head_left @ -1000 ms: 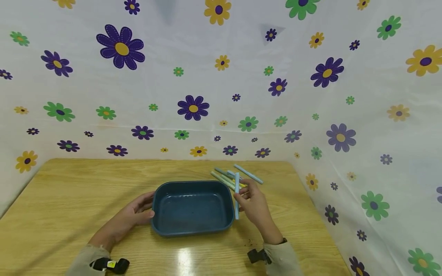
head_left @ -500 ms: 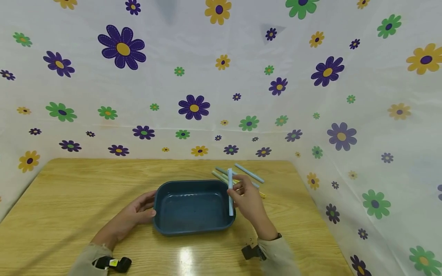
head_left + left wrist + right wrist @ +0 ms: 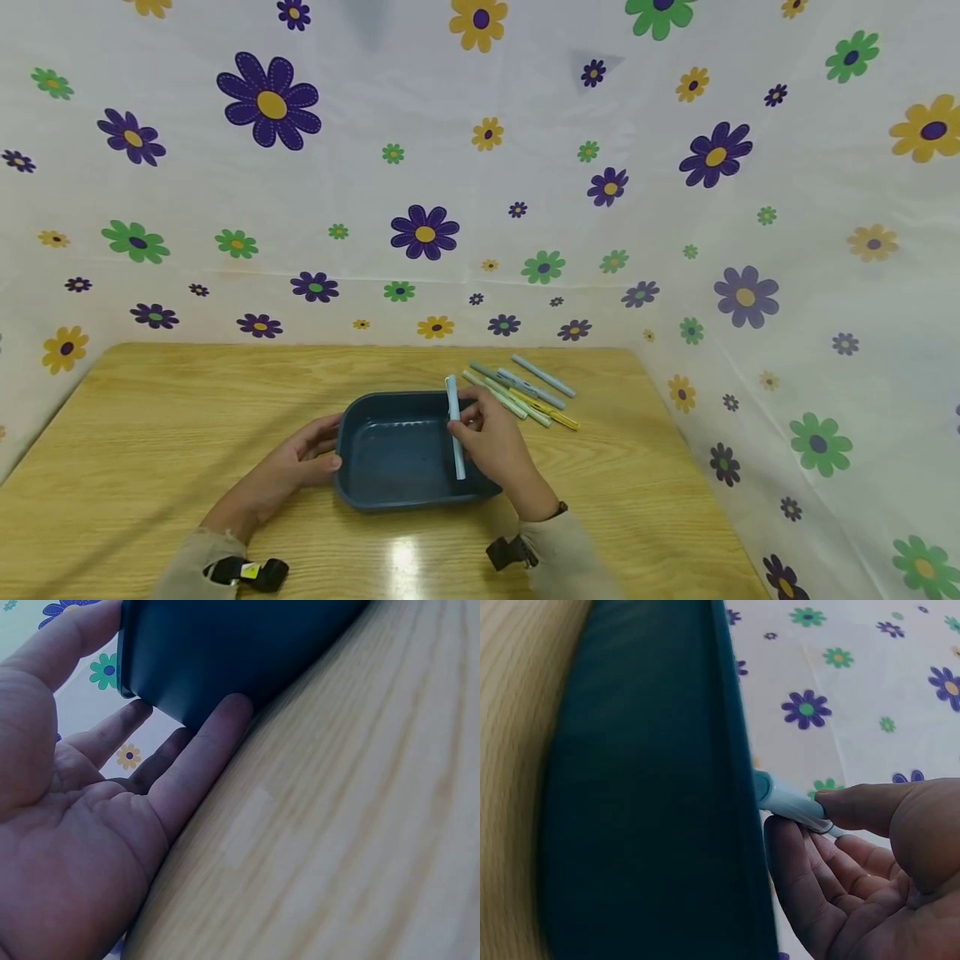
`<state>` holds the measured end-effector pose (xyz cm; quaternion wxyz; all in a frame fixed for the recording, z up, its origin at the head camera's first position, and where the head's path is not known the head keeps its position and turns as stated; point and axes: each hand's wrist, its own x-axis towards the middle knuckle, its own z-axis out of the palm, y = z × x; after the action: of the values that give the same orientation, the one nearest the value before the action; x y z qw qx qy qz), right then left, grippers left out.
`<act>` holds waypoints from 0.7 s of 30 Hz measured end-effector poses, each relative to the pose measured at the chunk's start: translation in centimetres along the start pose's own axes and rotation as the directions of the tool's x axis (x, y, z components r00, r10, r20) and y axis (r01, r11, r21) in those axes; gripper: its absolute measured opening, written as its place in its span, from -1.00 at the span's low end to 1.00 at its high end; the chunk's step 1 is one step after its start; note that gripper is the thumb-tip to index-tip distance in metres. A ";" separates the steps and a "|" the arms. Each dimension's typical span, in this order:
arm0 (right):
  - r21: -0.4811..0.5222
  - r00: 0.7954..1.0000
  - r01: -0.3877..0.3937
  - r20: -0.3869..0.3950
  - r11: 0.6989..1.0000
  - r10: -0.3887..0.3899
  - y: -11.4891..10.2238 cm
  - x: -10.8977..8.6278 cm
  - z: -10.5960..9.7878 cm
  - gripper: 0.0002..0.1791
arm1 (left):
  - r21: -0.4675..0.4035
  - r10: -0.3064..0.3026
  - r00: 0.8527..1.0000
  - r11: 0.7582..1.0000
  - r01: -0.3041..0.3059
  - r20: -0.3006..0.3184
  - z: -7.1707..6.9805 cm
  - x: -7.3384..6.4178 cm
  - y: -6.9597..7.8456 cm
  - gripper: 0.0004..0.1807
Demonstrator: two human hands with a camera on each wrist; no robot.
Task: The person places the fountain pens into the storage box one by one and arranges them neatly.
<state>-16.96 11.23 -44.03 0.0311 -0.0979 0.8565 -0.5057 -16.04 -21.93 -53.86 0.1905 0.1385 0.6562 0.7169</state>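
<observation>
A dark blue rectangular basin stands on the wooden table. My left hand rests against its left end, thumb at the rim; in the left wrist view, its extended fingers touch the outer wall. My right hand pinches a light blue pen between thumb and fingers, over the right part of the basin. That pen is nearly upright in the head view, its clip near the top. In the right wrist view the basin's wall hides part of the pen.
Behind the basin's right end lie several pens: a light blue one apart at the back, a yellow one, pale green ones and greyish blue ones. A white flowered cloth hangs behind and to the right of the table.
My right hand has carried the light blue pen leftward, from beside the basin's right end to above its inside, uncovering the pens behind. The left hand stays at the basin.
</observation>
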 end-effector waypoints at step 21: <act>0.012 0.988 -0.131 0.087 0.991 0.130 -1.3 0.4 5.9 -0.57 | -0.018 0.011 1.000 1.000 -0.011 0.007 0.1 0.1 0.1 -0.24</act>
<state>-16.31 5.51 -45.74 0.1017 -0.0630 0.8546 -0.5054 -16.10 -21.76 -53.78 0.1899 0.1429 0.6483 0.7234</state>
